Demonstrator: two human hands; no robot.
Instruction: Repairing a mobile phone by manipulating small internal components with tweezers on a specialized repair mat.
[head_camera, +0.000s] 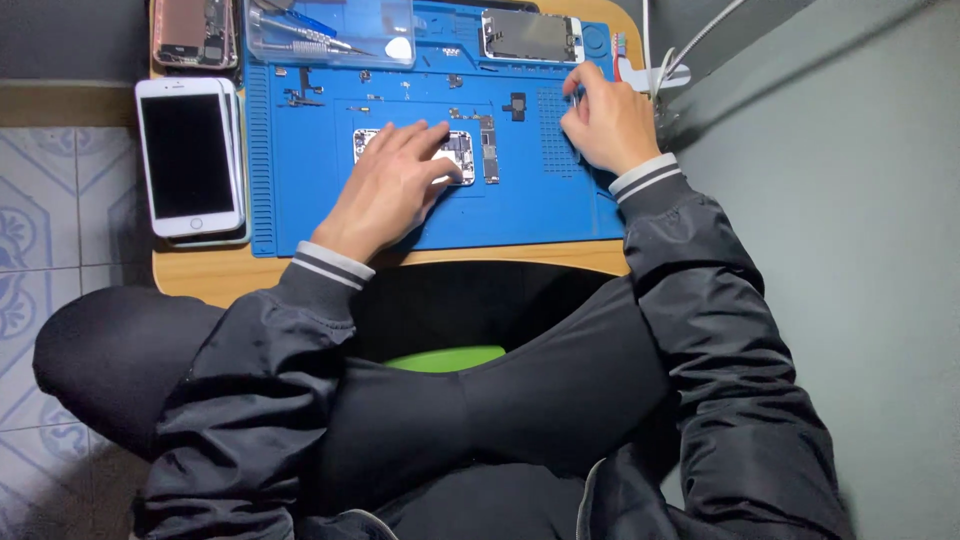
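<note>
My left hand (392, 185) lies flat on an opened phone body (460, 150) in the middle of the blue repair mat (300, 200), fingers spread over it. A narrow circuit board (488, 150) lies just right of the phone body. My right hand (603, 122) hovers over the mat's right side with fingers pinched around a thin tool, likely tweezers; the tool is mostly hidden. Small screws and parts (300, 95) are scattered on the mat's upper area.
A white phone (187, 155) lies screen-up on the wooden table (200, 275) to the left. A clear plastic tray with tools (330, 30) and another opened phone (530, 35) sit at the mat's far edge. A third disassembled phone (193, 30) is top left.
</note>
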